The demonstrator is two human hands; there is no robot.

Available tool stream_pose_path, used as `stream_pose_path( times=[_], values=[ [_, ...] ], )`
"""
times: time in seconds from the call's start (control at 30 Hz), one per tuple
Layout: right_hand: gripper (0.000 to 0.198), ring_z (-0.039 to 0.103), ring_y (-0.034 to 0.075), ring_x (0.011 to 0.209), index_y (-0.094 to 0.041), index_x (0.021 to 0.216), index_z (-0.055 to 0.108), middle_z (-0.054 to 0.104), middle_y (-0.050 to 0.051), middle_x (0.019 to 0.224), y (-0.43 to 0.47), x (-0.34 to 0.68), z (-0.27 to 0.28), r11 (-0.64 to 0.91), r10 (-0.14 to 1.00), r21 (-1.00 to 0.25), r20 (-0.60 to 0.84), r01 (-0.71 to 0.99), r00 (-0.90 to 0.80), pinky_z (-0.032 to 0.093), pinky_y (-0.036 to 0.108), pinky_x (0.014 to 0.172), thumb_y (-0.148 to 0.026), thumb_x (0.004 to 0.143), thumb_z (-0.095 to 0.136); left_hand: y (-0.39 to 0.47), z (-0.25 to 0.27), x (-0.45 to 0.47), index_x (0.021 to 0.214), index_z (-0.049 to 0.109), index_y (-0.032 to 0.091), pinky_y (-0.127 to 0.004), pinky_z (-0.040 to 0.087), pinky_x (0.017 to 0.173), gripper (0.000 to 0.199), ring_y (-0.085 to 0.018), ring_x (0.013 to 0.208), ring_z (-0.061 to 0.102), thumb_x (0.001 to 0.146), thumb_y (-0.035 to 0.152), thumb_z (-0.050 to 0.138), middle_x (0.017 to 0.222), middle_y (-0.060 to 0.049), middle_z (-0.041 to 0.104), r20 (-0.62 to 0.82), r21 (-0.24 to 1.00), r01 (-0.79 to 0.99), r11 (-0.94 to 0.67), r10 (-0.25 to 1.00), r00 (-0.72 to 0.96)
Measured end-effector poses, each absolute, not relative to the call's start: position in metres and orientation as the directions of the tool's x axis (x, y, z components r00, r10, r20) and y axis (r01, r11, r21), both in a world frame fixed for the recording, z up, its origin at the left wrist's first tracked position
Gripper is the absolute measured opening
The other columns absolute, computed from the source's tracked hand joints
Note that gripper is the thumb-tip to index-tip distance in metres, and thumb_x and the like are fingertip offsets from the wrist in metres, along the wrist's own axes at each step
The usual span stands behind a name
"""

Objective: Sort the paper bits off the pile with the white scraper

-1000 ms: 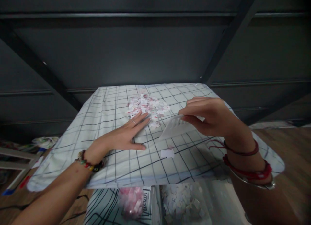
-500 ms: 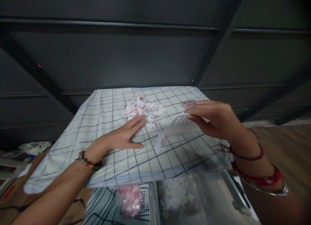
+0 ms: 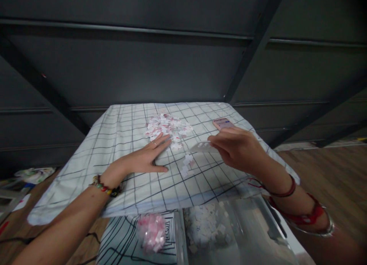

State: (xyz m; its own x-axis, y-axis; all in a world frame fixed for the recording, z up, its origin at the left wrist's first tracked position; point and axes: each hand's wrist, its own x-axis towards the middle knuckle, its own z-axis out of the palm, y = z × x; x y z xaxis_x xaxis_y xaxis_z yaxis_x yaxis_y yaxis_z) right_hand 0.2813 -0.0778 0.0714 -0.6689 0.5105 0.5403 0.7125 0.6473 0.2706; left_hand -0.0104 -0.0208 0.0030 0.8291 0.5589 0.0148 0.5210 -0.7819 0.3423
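My left hand lies on the checked cloth with its fingers spread, the fingertips at the near edge of a heap of small white and pink paper pieces. Pinched in my right hand is a thin, flat white piece, blurred and partly hidden by the fingers. Its exact kind cannot be made out. Just left of and below it, a short line of small white paper pieces rests on the cloth.
A phone with a lit screen lies beyond my right hand. Below the table's front edge are a clear plastic bin with white paper bits inside and a bag of pink pieces. A dark panelled wall stands behind the table.
My right hand has moved left and slightly down with the white piece, which now lies flatter. More of the phone shows. The left hand has stayed nearly still.
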Motion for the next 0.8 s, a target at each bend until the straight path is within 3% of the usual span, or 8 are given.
stream_pose_path(
  times=[0.17,0.27,0.63,0.8],
  values=[
    [0.021,0.045,0.013,0.057,-0.015,0.077,0.061,0.055,0.001,0.058,-0.098,0.271,0.078,0.794,0.340,0.288,0.518,0.535,-0.784,0.037,0.027,0.055,-0.005,0.080,0.042,-0.020,0.000,-0.012,0.145,-0.002,0.027,-0.049,0.011,0.111,0.087,-0.029,0.138,-0.006,0.085,0.044,0.058,0.152,-0.008,-0.005,0.043,0.363,0.493,-0.791,0.543,0.839],
    [0.020,0.047,0.012,0.057,-0.016,0.078,0.059,0.057,0.000,0.058,-0.114,0.274,0.084,0.825,0.300,0.270,0.533,0.495,-0.791,0.039,0.027,0.055,-0.004,0.081,0.042,-0.021,0.000,-0.012,0.145,-0.001,0.027,-0.048,0.012,0.111,0.086,-0.029,0.138,-0.005,0.085,0.043,0.058,0.152,-0.008,-0.004,0.050,0.368,0.491,-0.790,0.544,0.838],
    [0.017,0.045,0.012,0.056,-0.016,0.078,0.060,0.054,0.001,0.058,-0.095,0.293,0.070,0.701,0.401,0.330,0.550,0.633,-0.732,0.035,0.026,0.053,-0.011,0.083,0.045,-0.021,0.001,-0.011,0.146,0.001,0.025,-0.047,0.011,0.110,0.085,-0.030,0.138,-0.004,0.085,0.046,0.056,0.152,-0.009,-0.004,0.020,0.380,0.513,-0.770,0.561,0.827],
    [0.016,0.045,0.013,0.057,-0.017,0.080,0.060,0.054,0.001,0.060,-0.092,0.296,0.075,0.695,0.440,0.282,0.561,0.662,-0.701,0.034,0.027,0.055,-0.013,0.084,0.045,-0.020,0.000,-0.011,0.146,0.002,0.021,-0.046,0.010,0.111,0.085,-0.029,0.138,-0.005,0.085,0.048,0.055,0.152,-0.012,-0.004,0.004,0.368,0.526,-0.767,0.567,0.824]
  ],
)
